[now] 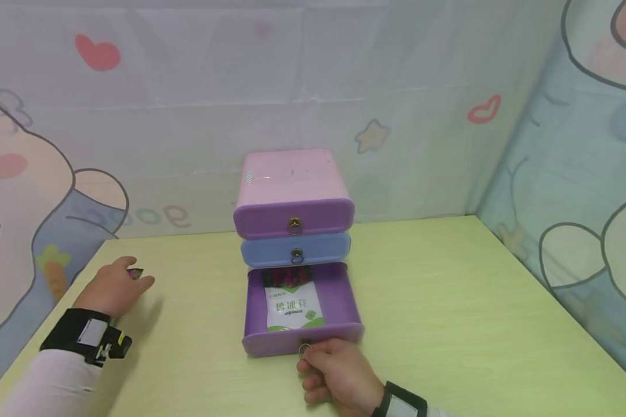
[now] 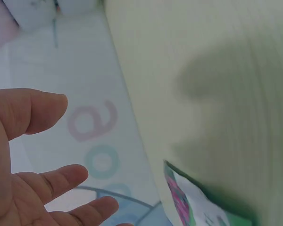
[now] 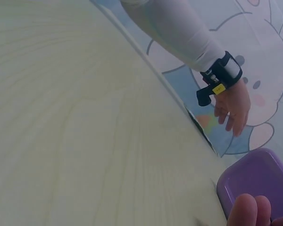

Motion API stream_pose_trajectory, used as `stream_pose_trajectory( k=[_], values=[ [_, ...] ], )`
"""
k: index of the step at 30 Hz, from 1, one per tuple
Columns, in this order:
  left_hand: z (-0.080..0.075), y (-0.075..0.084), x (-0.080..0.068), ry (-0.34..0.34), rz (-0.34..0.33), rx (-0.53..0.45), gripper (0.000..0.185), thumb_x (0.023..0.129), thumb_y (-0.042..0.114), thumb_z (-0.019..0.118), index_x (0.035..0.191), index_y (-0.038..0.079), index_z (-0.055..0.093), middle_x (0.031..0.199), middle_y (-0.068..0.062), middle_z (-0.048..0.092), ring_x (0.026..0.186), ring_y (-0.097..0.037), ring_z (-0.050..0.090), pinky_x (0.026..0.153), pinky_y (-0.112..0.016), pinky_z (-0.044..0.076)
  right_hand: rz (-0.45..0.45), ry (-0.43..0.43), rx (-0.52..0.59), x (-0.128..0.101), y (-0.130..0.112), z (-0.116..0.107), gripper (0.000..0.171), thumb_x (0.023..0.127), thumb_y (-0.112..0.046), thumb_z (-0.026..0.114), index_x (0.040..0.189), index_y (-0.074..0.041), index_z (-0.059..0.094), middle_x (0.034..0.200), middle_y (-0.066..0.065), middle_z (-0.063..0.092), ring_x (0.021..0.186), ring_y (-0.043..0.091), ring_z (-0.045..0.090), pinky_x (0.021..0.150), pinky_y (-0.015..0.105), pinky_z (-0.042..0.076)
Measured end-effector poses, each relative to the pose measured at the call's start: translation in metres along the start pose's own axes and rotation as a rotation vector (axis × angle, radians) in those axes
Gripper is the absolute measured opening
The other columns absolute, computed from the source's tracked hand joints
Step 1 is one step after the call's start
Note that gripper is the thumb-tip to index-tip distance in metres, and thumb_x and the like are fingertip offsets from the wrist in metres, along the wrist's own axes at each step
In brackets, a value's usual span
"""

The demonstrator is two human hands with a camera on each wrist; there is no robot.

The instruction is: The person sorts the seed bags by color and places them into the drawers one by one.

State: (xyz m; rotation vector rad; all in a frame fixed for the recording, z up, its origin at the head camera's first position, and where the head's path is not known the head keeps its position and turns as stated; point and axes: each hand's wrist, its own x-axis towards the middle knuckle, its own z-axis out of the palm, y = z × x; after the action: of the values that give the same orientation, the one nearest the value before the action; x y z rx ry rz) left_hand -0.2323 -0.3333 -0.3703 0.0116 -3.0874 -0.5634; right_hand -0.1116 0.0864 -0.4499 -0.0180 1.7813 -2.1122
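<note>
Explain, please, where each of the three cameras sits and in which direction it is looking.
Head: on the head, looking forward and down at the drawer unit, its open bottom drawer and both hands.
Left wrist: on the left wrist, looking past the left hand at the table edge and a packet.
Right wrist: on the right wrist, looking across the table to the left arm; right fingertips show.
Shared: the wrist views both show the left hand and the packet at the table edge.

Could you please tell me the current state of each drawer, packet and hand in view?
Top purple plastic drawer: closed.
Middle blue plastic drawer: closed.
Bottom purple plastic drawer: pulled open.
White and green packet: lying inside the open drawer.
Small colourful packet: on the table, under the left hand's fingers.
Left hand: open.
Right hand: pinching the bottom drawer's ring pull.
</note>
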Motion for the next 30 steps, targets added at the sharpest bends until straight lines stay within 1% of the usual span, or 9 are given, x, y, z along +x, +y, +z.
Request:
stream_pose_trajectory(
  k=[3, 5, 9, 12, 14, 18, 21, 25, 30],
  values=[
    [-0.004, -0.015, 0.002, -0.014, -0.028, 0.02, 0.086, 0.104, 0.048, 0.052, 0.151, -0.021, 0.03, 0.137, -0.05, 0.05, 0.113, -0.057, 0.061, 0.09, -0.065, 0.053, -0.003, 0.0, -0.003, 0.0, 0.001, -0.001, 0.026, 0.105, -0.014, 0.059, 0.113, 0.011, 0.061, 0.086, 0.0, 0.064, 0.06, 0.007, 0.057, 0.055, 0.024, 0.057],
    [-0.006, -0.024, 0.002, -0.025, -0.042, 0.032, 0.086, 0.104, 0.048, 0.051, 0.15, -0.022, 0.03, 0.131, -0.049, 0.053, 0.104, -0.052, 0.063, 0.084, -0.06, 0.054, -0.003, 0.0, -0.004, -0.001, 0.001, -0.001, 0.025, 0.105, -0.014, 0.059, 0.113, 0.01, 0.061, 0.086, 0.0, 0.064, 0.06, 0.007, 0.057, 0.055, 0.024, 0.058],
    [-0.009, -0.039, 0.003, -0.033, -0.064, 0.043, 0.083, 0.104, 0.047, 0.051, 0.143, -0.024, 0.035, 0.124, -0.046, 0.058, 0.097, -0.047, 0.063, 0.08, -0.055, 0.054, 0.002, -0.001, -0.004, 0.0, 0.001, -0.001, 0.023, 0.105, -0.014, 0.059, 0.111, 0.009, 0.062, 0.086, 0.0, 0.064, 0.06, 0.007, 0.057, 0.055, 0.024, 0.058],
    [-0.009, -0.049, 0.004, -0.044, -0.077, 0.03, 0.084, 0.104, 0.047, 0.053, 0.141, -0.026, 0.038, 0.125, -0.045, 0.058, 0.098, -0.047, 0.063, 0.082, -0.056, 0.054, 0.004, -0.001, -0.005, 0.0, 0.0, 0.0, 0.023, 0.105, -0.014, 0.059, 0.109, 0.008, 0.063, 0.086, 0.0, 0.065, 0.06, 0.007, 0.057, 0.055, 0.024, 0.058],
    [-0.008, -0.055, 0.006, -0.066, -0.087, 0.013, 0.085, 0.103, 0.048, 0.055, 0.141, -0.027, 0.037, 0.124, -0.044, 0.059, 0.097, -0.047, 0.062, 0.083, -0.057, 0.054, 0.003, 0.0, -0.004, 0.0, 0.0, 0.0, 0.023, 0.105, -0.014, 0.059, 0.109, 0.009, 0.063, 0.086, 0.0, 0.065, 0.061, 0.008, 0.057, 0.055, 0.025, 0.058],
    [-0.006, -0.066, 0.008, -0.106, -0.118, 0.018, 0.09, 0.102, 0.05, 0.055, 0.144, -0.027, 0.034, 0.133, -0.048, 0.052, 0.106, -0.054, 0.06, 0.089, -0.063, 0.053, 0.0, 0.006, -0.003, 0.0, 0.001, 0.0, 0.023, 0.105, -0.014, 0.06, 0.11, 0.008, 0.062, 0.086, 0.001, 0.065, 0.061, 0.008, 0.057, 0.055, 0.025, 0.058],
    [-0.005, -0.07, 0.008, -0.11, -0.123, 0.046, 0.091, 0.101, 0.05, 0.057, 0.142, -0.028, 0.035, 0.139, -0.05, 0.046, 0.112, -0.06, 0.057, 0.094, -0.068, 0.051, -0.003, 0.01, -0.004, 0.0, 0.001, 0.001, 0.023, 0.105, -0.014, 0.06, 0.11, 0.008, 0.062, 0.086, 0.001, 0.065, 0.06, 0.008, 0.057, 0.055, 0.025, 0.058],
    [-0.004, -0.07, 0.006, -0.104, -0.108, 0.088, 0.09, 0.098, 0.049, 0.059, 0.137, -0.03, 0.039, 0.138, -0.052, 0.046, 0.116, -0.065, 0.055, 0.096, -0.069, 0.05, -0.004, 0.01, -0.003, 0.0, 0.001, 0.001, 0.022, 0.105, -0.014, 0.06, 0.109, 0.008, 0.062, 0.086, 0.0, 0.065, 0.06, 0.008, 0.057, 0.054, 0.025, 0.058],
    [-0.002, -0.071, 0.006, -0.117, -0.134, 0.099, 0.093, 0.095, 0.048, 0.063, 0.137, -0.031, 0.039, 0.138, -0.053, 0.043, 0.121, -0.068, 0.051, 0.097, -0.07, 0.05, -0.003, 0.015, 0.003, 0.0, 0.001, 0.001, 0.019, 0.105, -0.014, 0.06, 0.108, 0.005, 0.061, 0.087, 0.001, 0.065, 0.06, 0.008, 0.057, 0.054, 0.025, 0.058]
  ],
)
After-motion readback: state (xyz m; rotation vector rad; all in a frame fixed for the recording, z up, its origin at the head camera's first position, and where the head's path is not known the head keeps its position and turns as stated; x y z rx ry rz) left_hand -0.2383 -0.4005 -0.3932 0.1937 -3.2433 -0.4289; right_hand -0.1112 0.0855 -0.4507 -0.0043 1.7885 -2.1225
